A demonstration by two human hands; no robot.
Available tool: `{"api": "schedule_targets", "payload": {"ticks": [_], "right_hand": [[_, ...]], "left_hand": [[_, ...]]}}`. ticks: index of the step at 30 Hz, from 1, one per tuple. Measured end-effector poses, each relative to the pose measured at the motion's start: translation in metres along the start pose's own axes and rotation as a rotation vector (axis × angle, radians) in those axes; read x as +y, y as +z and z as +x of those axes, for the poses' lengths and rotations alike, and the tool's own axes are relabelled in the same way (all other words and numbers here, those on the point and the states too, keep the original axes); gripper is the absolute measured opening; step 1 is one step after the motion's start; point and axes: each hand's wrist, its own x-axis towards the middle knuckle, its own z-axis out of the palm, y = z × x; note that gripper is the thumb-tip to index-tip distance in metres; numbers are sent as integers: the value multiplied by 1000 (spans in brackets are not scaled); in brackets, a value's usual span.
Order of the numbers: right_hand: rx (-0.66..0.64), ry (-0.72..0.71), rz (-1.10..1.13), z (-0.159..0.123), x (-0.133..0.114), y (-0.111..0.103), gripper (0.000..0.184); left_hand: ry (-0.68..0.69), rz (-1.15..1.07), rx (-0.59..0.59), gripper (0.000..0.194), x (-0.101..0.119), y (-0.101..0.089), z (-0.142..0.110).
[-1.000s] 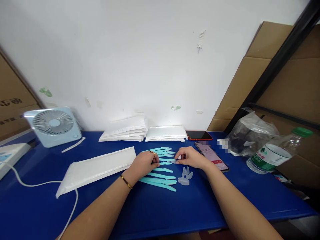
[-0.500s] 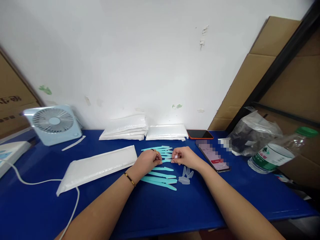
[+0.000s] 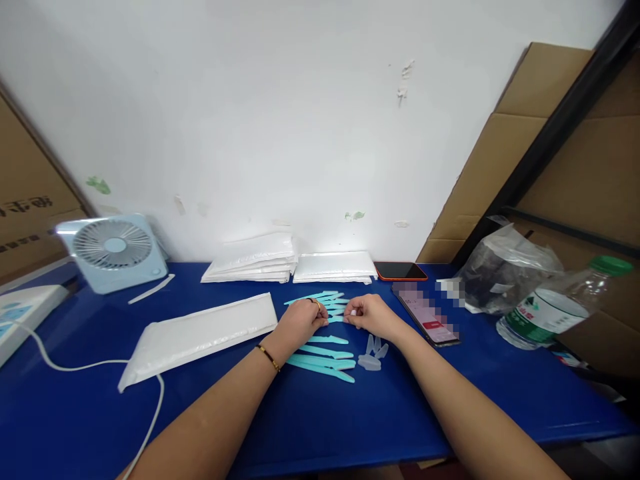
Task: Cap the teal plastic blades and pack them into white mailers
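Note:
A teal eyebrow razor (image 3: 336,319) is pinched between my hands above the blue table. My left hand (image 3: 301,320) is closed on its handle side, palm down. At the blade end, my right hand (image 3: 370,313) is closed in a pinch; a small pale piece shows by its fingers, perhaps a clear cap. Several more teal razors (image 3: 327,352) lie fanned out on the near side of my hands, others (image 3: 320,295) on the far side. Small clear blade caps (image 3: 370,362) lie in a loose group below my right hand.
A white padded mailer (image 3: 200,337) lies left, with stacked mailers (image 3: 250,257) against the wall. A blue fan (image 3: 115,250) and white cable (image 3: 90,365) are farther left. Two phones (image 3: 400,271), a plastic bag (image 3: 505,267) and a bottle (image 3: 545,313) stand or lie right.
The whole view has shifted slightly. My hands stay together at the same razor, with the right fingers still at its blade end and the left at its handle.

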Motion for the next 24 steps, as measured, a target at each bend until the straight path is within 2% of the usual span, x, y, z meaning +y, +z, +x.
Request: {"api": "schedule_targets", "payload": {"ticks": [4, 7, 9, 12, 14, 16, 20, 24], "right_hand": [[30, -9, -51, 1, 0, -3, 18], [23, -62, -48, -6, 0, -20, 20], [-98, -135, -15, -14, -1, -36, 22], [-358, -204, -13, -23, -3, -51, 26], [-410, -207, -37, -25, -4, -51, 27], [-335, -162, -62, -22, -3, -46, 25], [-102, -41, -108, -15, 1, -32, 22], [-86, -40, -49, -11, -1, -19, 19]], "left_hand": [[2, 35, 26, 12, 2, 1, 0], [25, 1, 93, 18, 2, -6, -5], [45, -58, 74, 21, 1, -13, -10], [81, -88, -71, 23, -3, -22, -16], [79, -74, -141, 22, -5, -23, -17], [44, -56, -140, 20, -5, -21, -17], [-6, -28, -56, 16, -2, -12, -12], [24, -14, -18, 13, 2, -4, -8]]}}
